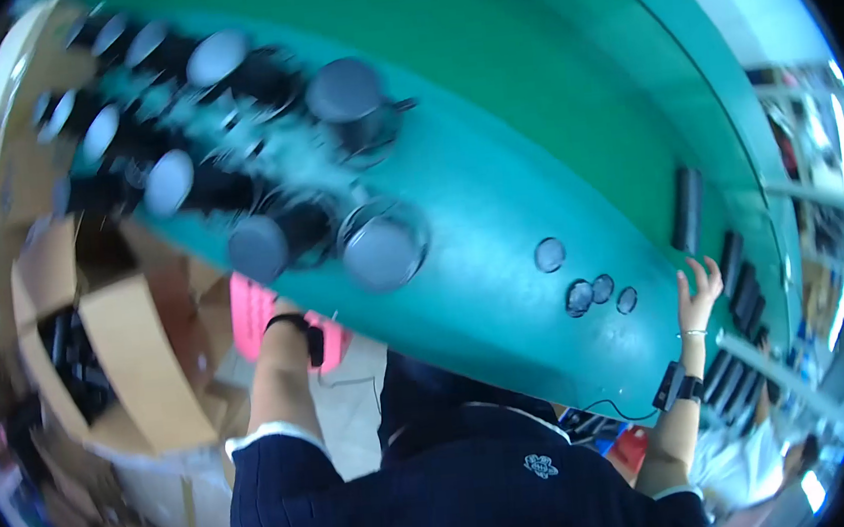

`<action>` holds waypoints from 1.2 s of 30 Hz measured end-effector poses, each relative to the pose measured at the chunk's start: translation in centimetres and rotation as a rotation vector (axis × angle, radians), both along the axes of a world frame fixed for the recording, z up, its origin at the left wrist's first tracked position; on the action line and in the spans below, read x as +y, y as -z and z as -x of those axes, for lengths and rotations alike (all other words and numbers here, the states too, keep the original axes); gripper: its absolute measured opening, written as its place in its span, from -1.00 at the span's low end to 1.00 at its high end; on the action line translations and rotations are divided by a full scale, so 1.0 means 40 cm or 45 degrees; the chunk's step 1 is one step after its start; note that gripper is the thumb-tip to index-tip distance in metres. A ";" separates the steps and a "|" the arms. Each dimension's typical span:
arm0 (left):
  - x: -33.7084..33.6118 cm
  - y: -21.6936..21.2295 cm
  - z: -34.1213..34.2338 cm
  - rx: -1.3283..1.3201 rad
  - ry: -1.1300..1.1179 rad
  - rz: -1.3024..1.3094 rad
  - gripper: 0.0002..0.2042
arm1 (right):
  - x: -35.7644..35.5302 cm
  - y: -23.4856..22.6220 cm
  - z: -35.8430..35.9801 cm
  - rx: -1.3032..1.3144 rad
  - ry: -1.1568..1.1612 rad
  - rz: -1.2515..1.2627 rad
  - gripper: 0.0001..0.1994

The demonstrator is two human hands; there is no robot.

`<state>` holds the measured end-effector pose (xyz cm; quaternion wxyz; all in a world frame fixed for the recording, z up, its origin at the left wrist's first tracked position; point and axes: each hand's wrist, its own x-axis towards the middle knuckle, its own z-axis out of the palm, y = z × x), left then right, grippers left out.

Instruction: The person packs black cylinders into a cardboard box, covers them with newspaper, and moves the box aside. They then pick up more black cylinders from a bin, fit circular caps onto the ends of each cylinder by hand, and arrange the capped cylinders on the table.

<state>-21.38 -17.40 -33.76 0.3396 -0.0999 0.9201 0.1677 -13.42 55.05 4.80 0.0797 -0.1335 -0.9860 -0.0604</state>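
My right hand (pixel 700 297) is raised at the right side of the green table (pixel 485 298), its fingers apart and nothing in them. Just beyond its fingertips lies a dark cylinder (pixel 687 210). My left hand (pixel 288 305) is at the table's near edge, mostly hidden behind a black cylinder with a grey end (pixel 260 250), so its fingers do not show. Beside that cylinder is a round, clear-rimmed piece with a grey disc (pixel 381 252). Between my hands lie small round dark caps (pixel 549 254).
Blurred rows of black cylinders with pale ends (pixel 169 182) cover the table's left part. More dark tubes (pixel 744 296) line the right edge. An open cardboard box (pixel 144 358) and a pink plastic object (pixel 254 313) are below at the left. Another person's white garment (pixel 741 466) shows lower right.
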 end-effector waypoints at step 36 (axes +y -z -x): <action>0.121 -0.193 -0.454 -1.206 1.659 0.007 -0.57 | -0.154 0.008 -0.655 -0.929 1.230 2.227 -0.71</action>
